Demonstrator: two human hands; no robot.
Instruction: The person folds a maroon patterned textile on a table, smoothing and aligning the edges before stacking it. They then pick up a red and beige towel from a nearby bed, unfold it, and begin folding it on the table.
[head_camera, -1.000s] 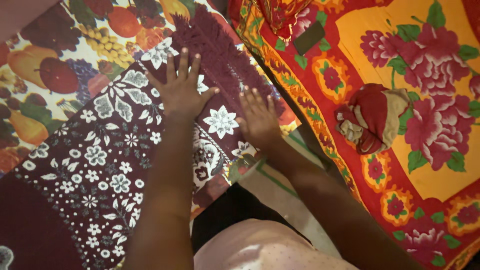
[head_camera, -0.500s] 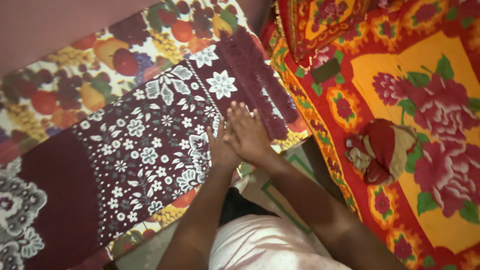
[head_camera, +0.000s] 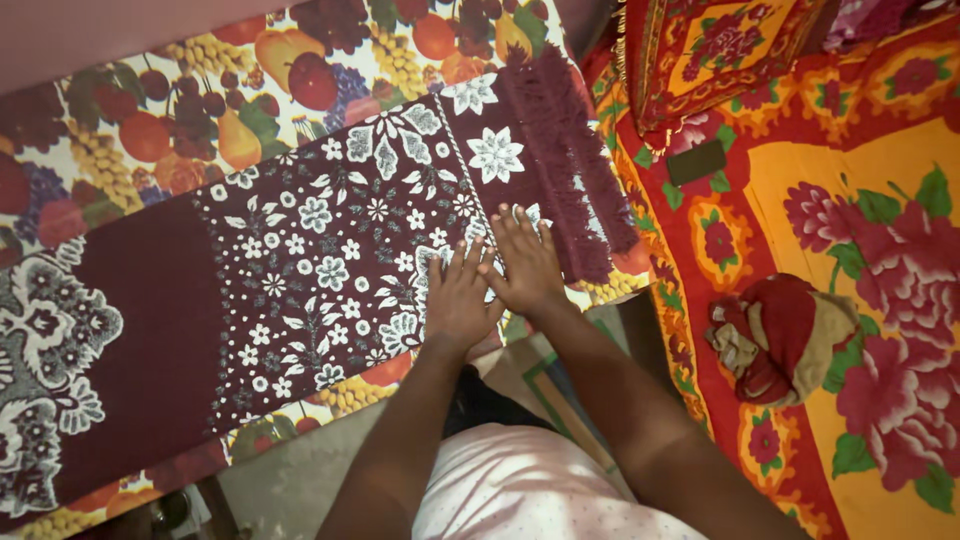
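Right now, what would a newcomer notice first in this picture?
Both hands lie flat, side by side, left hand and right hand, on a dark maroon cloth with white flowers and a fringe. Under it is a bright fruit-print cover. On the right, a bundled red cloth rests on a red-and-yellow floral spread.

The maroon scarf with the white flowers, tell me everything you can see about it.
The maroon scarf is a long woven-looking cloth, laid flat across a fruit-printed cover. White flowers and leaves crowd its right half; a plain maroon band follows, then large white lacy motifs at the left end. A maroon fringe edges the right end. The left hand and right hand press flat on it, side by side near the fringe.
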